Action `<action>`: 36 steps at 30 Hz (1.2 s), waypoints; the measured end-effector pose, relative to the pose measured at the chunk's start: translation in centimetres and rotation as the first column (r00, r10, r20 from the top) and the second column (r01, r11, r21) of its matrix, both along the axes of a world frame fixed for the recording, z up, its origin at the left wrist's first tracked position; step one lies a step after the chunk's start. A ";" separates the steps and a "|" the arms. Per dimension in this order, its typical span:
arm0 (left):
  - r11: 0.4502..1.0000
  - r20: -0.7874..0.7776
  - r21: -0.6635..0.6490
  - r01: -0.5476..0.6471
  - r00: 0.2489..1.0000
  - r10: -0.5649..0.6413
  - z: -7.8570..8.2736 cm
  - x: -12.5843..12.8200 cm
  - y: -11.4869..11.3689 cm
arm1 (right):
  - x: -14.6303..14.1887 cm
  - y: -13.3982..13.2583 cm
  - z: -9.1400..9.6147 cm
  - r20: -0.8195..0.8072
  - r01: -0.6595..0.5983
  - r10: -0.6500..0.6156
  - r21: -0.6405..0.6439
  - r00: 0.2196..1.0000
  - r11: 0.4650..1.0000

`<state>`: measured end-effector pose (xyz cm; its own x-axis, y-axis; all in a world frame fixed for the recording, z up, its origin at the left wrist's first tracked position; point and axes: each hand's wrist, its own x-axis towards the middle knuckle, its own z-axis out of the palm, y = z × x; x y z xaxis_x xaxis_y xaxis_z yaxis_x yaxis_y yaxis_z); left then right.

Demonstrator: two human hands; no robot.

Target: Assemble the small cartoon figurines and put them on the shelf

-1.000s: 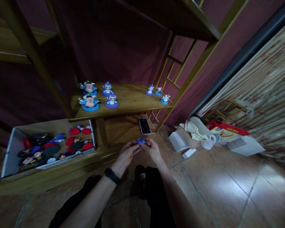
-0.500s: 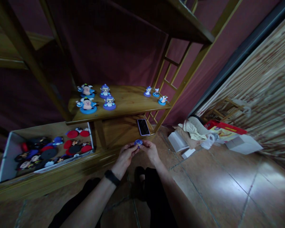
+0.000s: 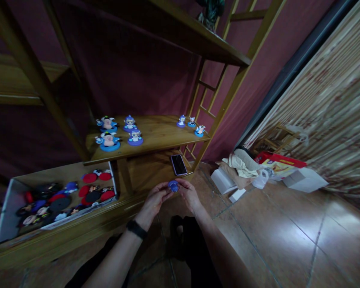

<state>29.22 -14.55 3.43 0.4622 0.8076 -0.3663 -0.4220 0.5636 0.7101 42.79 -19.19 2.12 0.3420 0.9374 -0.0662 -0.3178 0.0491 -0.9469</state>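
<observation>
Between the fingertips of both hands is a small purple figurine, its round shape facing up at me; most of its detail is too small to make out. My left hand, with a dark band on the wrist, pinches it from the left. From the other side my right hand grips it too. Just beyond them a phone lies on the lower shelf. On the shelf above stand pig figurines on blue bases and purple-hooded figurines on purple bases, with smaller figurines at the right end.
An open cardboard box of jumbled figurines with red and black bases sits at left. White boxes, cloth and a plastic bag lie on the tiled floor at right. A wooden post rises at the shelf's right end.
The purple figurine has been turned in my fingers, so a rounder face of it shows. My view has tilted up slightly, and both hands still hold it.
</observation>
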 end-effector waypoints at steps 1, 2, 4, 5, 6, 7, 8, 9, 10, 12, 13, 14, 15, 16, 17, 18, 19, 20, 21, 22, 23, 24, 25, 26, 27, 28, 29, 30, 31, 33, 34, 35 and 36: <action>1.000 -0.014 0.023 0.017 1.000 -0.017 0.2 -0.2 0.0 | 0.1 0.1 0.0 0.001 -0.008 0.008 0.000 1.000 1.000; 0.998 -0.028 0.046 0.034 0.999 -0.033 0.5 -0.3 0.1 | 0.2 0.1 -0.1 0.003 -0.014 0.014 -0.002 1.000 1.000; 0.993 -0.068 0.092 0.069 0.996 -0.063 0.9 -0.6 0.2 | 0.4 0.3 -0.2 0.013 -0.024 0.024 -0.011 1.000 1.000; 0.990 -0.096 0.111 0.081 0.993 -0.070 1.0 -0.7 0.2 | 0.5 0.3 -0.3 0.021 -0.035 0.036 -0.016 0.999 0.999; 0.988 -0.130 0.125 0.089 0.989 -0.072 1.1 -0.8 0.3 | 0.5 0.3 -0.2 0.027 -0.050 0.050 -0.021 0.998 0.999; 0.986 -0.163 0.134 0.096 0.984 -0.074 1.2 -0.9 0.4 | 0.6 0.3 -0.2 0.031 -0.066 0.066 -0.024 0.997 0.998; 0.985 -0.193 0.136 0.103 0.978 -0.076 1.1 -0.9 0.5 | 0.6 0.2 -0.1 0.033 -0.082 0.082 -0.027 0.996 0.996; 0.985 -0.213 0.133 0.114 0.973 -0.084 1.1 -1.0 0.6 | 0.5 0.2 0.1 0.036 -0.095 0.096 -0.031 0.995 0.995; 0.984 -0.222 0.126 0.123 0.971 -0.093 1.0 -1.0 0.7 | 0.5 0.1 0.3 0.038 -0.103 0.105 -0.034 0.994 0.994; 0.986 -0.209 0.096 0.134 0.971 -0.112 0.8 -1.0 0.9 | 0.4 -0.1 0.8 0.027 -0.117 0.118 -0.043 0.993 0.992; 0.988 -0.197 0.074 0.135 0.973 -0.118 0.7 -1.0 0.9 | 0.3 -0.1 1.0 0.010 -0.130 0.131 -0.049 0.991 0.990; 0.990 -0.189 0.049 0.131 0.975 -0.119 0.6 -0.9 1.0 | 0.2 -0.2 1.2 -0.015 -0.146 0.145 -0.055 0.989 0.988; 0.992 -0.186 0.022 0.125 0.975 -0.118 0.6 -0.8 1.0 | 0.2 -0.3 1.4 -0.044 -0.161 0.159 -0.062 0.986 0.985; 0.993 -0.189 -0.003 0.120 0.975 -0.118 0.5 -0.8 1.1 | 0.2 -0.3 1.5 -0.075 -0.175 0.170 -0.069 0.983 0.982; 0.993 -0.194 -0.023 0.120 0.973 -0.122 0.5 -0.7 1.1 | 0.2 -0.3 1.6 -0.103 -0.186 0.178 -0.076 0.979 0.980; 0.992 -0.200 -0.038 0.122 0.971 -0.127 0.5 -0.6 1.1 | 0.2 -0.3 1.6 -0.126 -0.191 0.180 -0.082 0.976 0.978; 0.991 -0.205 -0.048 0.122 0.970 -0.129 0.4 -0.5 1.1 | 0.2 -0.3 1.5 -0.144 -0.192 0.179 -0.086 0.973 0.978; 0.991 -0.207 -0.057 0.121 0.970 -0.130 0.4 -0.4 1.1 | 0.2 -0.2 1.5 -0.160 -0.194 0.178 -0.088 0.971 0.977; 0.992 -0.208 -0.066 0.112 0.970 -0.123 0.3 -0.3 1.1 | 0.2 -0.2 1.3 -0.173 -0.197 0.180 -0.088 0.968 0.976; 0.993 -0.208 -0.076 0.095 0.972 -0.109 0.3 -0.2 1.1 | 0.3 -0.2 1.2 -0.183 -0.199 0.181 -0.086 0.966 0.976; 0.993 -0.207 -0.089 0.075 0.974 -0.092 0.2 0.0 1.1 | 0.3 -0.1 1.0 -0.191 -0.199 0.180 -0.085 0.965 0.976; 0.993 -0.203 -0.107 0.059 0.976 -0.080 0.1 0.1 1.1 | 0.3 -0.1 0.8 -0.198 -0.194 0.174 -0.085 0.965 0.977; 0.990 -0.197 -0.131 0.049 0.978 -0.074 0.1 0.3 1.1 | 0.3 0.0 0.6 -0.204 -0.183 0.162 -0.089 0.965 0.979; 0.987 -0.192 -0.157 0.044 0.979 -0.074 0.0 0.4 1.2 | 0.3 0.0 0.5 -0.211 -0.166 0.143 -0.094 0.967 0.982; 0.983 -0.186 -0.181 0.044 0.979 -0.078 -0.1 0.6 1.2 | 0.2 0.1 0.3 -0.217 -0.148 0.124 -0.100 0.968 0.984; 0.980 -0.183 -0.197 0.039 0.980 -0.076 -0.1 0.7 1.2 | 0.2 0.1 0.1 -0.222 -0.136 0.109 -0.107 0.969 0.985; 0.980 -0.180 -0.198 0.023 0.982 -0.059 -0.1 0.8 1.3 | 0.2 0.1 0.0 -0.226 -0.128 0.101 -0.111 0.969 0.985; 0.983 -0.177 -0.185 0.000 0.984 -0.033 -0.2 0.8 1.3 | 0.2 0.2 -0.1 -0.227 -0.128 0.099 -0.113 0.969 0.985; 0.987 -0.172 -0.161 -0.021 0.985 -0.007 -0.2 0.8 1.4 | 0.1 0.1 -0.1 -0.225 -0.134 0.106 -0.114 0.969 0.984; 0.994 -0.157 -0.103 -0.040 0.987 0.023 -0.3 0.8 1.5 | 0.1 0.1 -0.1 -0.213 -0.153 0.124 -0.121 0.969 0.981; 0.996 -0.149 -0.081 -0.033 0.989 0.021 -0.4 0.7 1.5 | 0.2 0.1 -0.1 -0.206 -0.154 0.126 -0.127 0.970 0.980; 0.998 -0.139 -0.065 -0.021 0.990 0.012 -0.4 0.7 1.5 | 0.2 0.0 0.0 -0.199 -0.150 0.122 -0.134 0.972 0.980; 0.998 -0.128 -0.054 -0.010 0.992 0.003 -0.4 0.7 1.5 | 0.3 0.0 0.0 -0.192 -0.144 0.115 -0.141 0.975 0.980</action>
<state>29.90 -13.02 2.99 0.4039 0.7875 -0.4655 -0.3334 0.6006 0.7267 43.05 -19.18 2.15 0.1873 0.9467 -0.2622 -0.4799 -0.1447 -0.8653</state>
